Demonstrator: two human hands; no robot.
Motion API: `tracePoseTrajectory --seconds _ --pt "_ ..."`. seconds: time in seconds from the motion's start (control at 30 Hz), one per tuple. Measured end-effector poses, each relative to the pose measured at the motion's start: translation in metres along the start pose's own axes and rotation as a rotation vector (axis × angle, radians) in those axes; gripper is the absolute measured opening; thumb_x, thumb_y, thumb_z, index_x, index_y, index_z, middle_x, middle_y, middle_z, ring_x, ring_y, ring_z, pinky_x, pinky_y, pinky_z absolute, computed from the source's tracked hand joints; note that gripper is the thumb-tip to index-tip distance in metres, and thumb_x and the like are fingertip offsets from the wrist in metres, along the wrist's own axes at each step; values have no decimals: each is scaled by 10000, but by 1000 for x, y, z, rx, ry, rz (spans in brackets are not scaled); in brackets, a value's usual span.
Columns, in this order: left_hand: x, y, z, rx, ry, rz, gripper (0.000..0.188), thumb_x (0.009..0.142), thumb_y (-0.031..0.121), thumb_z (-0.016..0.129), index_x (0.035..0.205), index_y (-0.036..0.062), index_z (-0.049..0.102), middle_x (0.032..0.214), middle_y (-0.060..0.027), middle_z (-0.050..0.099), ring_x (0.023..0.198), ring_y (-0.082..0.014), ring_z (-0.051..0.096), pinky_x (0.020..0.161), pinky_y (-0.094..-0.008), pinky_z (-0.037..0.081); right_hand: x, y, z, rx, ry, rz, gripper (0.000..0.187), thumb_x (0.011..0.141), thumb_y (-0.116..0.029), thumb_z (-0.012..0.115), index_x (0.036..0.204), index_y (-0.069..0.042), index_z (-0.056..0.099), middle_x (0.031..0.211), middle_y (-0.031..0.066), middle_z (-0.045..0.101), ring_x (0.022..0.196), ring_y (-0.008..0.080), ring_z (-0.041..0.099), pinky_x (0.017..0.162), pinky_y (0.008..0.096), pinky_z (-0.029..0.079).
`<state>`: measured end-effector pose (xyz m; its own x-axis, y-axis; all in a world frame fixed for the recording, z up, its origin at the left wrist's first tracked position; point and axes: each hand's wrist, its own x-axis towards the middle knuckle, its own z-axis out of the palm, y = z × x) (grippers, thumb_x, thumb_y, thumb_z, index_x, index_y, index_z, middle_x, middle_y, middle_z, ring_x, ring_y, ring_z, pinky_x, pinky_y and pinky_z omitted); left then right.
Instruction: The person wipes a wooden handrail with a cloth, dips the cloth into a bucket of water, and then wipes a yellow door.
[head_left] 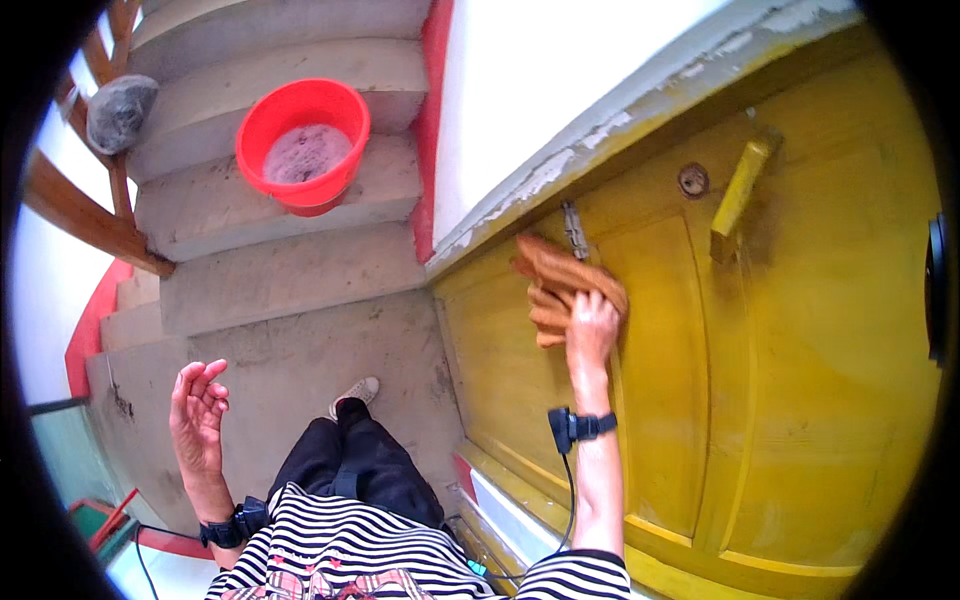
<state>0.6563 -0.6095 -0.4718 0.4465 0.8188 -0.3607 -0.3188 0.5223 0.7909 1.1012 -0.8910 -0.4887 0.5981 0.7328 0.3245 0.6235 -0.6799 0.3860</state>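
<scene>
My right hand [594, 322] is closed on an orange-brown cloth [556, 277], which it presses against a yellow wooden door [655, 370]. The bunched cloth lies just below a metal bolt [574, 230] near the door's edge; part of it hangs in loose folds left of my fingers. Off to the left, my left hand [201, 412] is raised in the air, palm partly turned inward, its fingers apart and slightly curled, holding nothing. Both wrists wear black strapped devices.
A red bucket [305, 150] of greyish sudsy water stands on the concrete steps [280, 270] ahead. A wooden railing [85, 215] runs along the left, with a dark plastic-wrapped bundle [121, 113] by it. A yellow handle [742, 195] sticks out from the door beside a round lock [692, 180].
</scene>
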Motion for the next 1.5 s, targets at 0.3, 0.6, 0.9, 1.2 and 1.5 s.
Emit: tracePoseTrajectory --seconds 0.3,0.6,0.9,1.2,1.5 --pt "7 -29 -48 -67 130 -23 343 891 320 511 1111 57 526 1106 -166 572 756 -131 574 641 -209 478 -159 60 -5 -242 -313 -116 54 721 -128 526 708 -90 564 822 93 525 774 285 510 688 405 428" --pt "-6 -49 -97 -141 284 -63 328 903 301 506 1113 50 520 1112 -151 564 744 -114 564 645 -200 478 -127 54 44 -219 -567 -471 117 718 -142 530 745 -77 623 876 89 573 900 235 535 753 358 435" --pt "-16 -71 -102 -71 324 -31 388 868 343 547 1117 48 513 1102 -160 560 748 -122 555 655 -203 467 32 -2 107 -391 -309 -466 141 771 -131 499 775 -80 630 876 76 560 870 232 537 763 352 435" --pt "-18 -142 -84 -26 175 -309 335 881 329 516 1075 56 512 1069 -159 577 739 -166 619 633 -239 500 -118 -21 122 -283 -389 -608 213 776 -113 494 931 -29 614 1074 107 531 925 244 522 778 362 461" --pt "-46 -251 -84 249 -117 -716 354 840 229 599 1128 47 501 1044 -77 569 792 -155 616 623 -263 488 -213 -58 140 -32 -1321 -422 252 808 -166 475 955 -77 660 994 112 621 894 261 593 773 365 473"
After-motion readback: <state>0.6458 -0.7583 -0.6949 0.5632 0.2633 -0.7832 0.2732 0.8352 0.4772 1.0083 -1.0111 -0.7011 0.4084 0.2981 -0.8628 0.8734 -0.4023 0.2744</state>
